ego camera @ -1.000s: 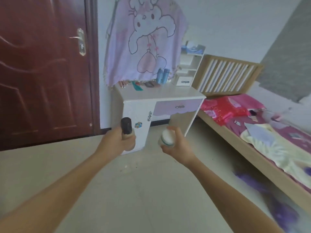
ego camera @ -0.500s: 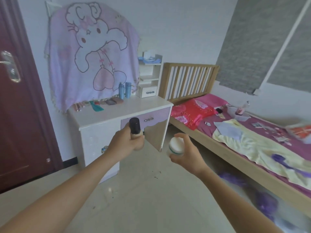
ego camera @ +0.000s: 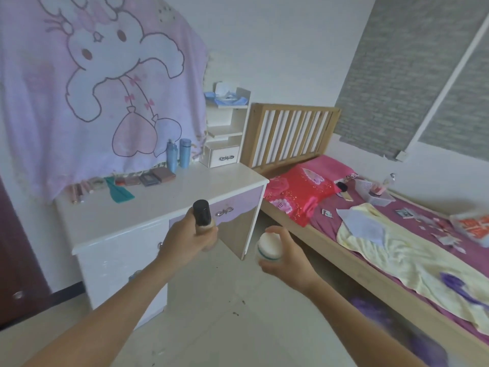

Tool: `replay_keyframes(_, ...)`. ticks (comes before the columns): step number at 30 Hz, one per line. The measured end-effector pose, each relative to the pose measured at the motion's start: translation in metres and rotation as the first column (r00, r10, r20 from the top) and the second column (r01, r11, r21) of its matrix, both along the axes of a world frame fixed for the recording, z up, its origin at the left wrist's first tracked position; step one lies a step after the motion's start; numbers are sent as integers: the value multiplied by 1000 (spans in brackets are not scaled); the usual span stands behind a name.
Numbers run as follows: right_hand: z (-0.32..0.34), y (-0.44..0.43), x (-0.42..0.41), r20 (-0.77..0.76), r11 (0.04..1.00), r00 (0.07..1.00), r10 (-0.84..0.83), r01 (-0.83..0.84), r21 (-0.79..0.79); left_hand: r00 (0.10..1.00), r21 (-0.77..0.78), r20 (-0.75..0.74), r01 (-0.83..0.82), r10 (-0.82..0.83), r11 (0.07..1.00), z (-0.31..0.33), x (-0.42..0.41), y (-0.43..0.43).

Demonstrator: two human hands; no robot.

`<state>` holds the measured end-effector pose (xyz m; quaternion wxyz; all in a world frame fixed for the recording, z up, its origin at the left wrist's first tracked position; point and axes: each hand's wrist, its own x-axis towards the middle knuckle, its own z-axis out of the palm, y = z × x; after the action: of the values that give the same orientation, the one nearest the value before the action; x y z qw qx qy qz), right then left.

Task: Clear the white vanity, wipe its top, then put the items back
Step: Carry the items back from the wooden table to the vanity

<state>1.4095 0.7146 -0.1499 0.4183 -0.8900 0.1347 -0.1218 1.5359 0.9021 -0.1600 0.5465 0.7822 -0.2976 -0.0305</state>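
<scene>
The white vanity (ego camera: 148,215) with a lilac drawer stands ahead against the wall. At the back of its top lie two blue bottles (ego camera: 177,155), flat makeup palettes (ego camera: 148,178), a teal comb (ego camera: 119,191) and small tubes (ego camera: 79,193). My left hand (ego camera: 189,235) is closed around a beige bottle with a black cap (ego camera: 202,215), held upright in front of the drawer. My right hand (ego camera: 284,254) grips a white jar with a teal band (ego camera: 269,247), in the air right of the vanity.
A pink rabbit blanket (ego camera: 100,83) hangs behind the vanity. A small white shelf unit (ego camera: 225,128) stands at its back right corner. A wooden bed (ego camera: 370,250) with pink sheets, a yellow towel and scattered items fills the right. A dark red door (ego camera: 16,260) is on the left.
My view has swung right and come closer to the vanity. Both hands have kept their bottle and jar and now sit nearer the vanity's front edge.
</scene>
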Motion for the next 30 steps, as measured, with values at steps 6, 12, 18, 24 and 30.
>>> replay_keyframes(6, -45, -49, 52, -96, 998, 995, -25, 30, 57, 988, -8, -150, 18, -19, 1000, -48, 57, -42)
replay_keyframes(12, -42, -137, 122, -14, 996, 1000, -10, 11, 85, 991, 32, -119, -60, 64, 998, -48, 118, -113)
replay_keyframes(18, -38, -214, 195, 19, 991, 993, 120, -121, 61, 983, 60, -99, -147, 152, 987, -37, 178, -177)
replay_keyframes(24, -47, -242, 263, -17, 965, 966, 258, -257, 48, 953, -51, -197, -243, 229, 969, -52, 211, -203)
replay_keyframes(30, -62, -236, 346, -77, 947, 946, 314, -307, 92, 874, -2, -224, -443, 431, 897, -78, 269, -192)
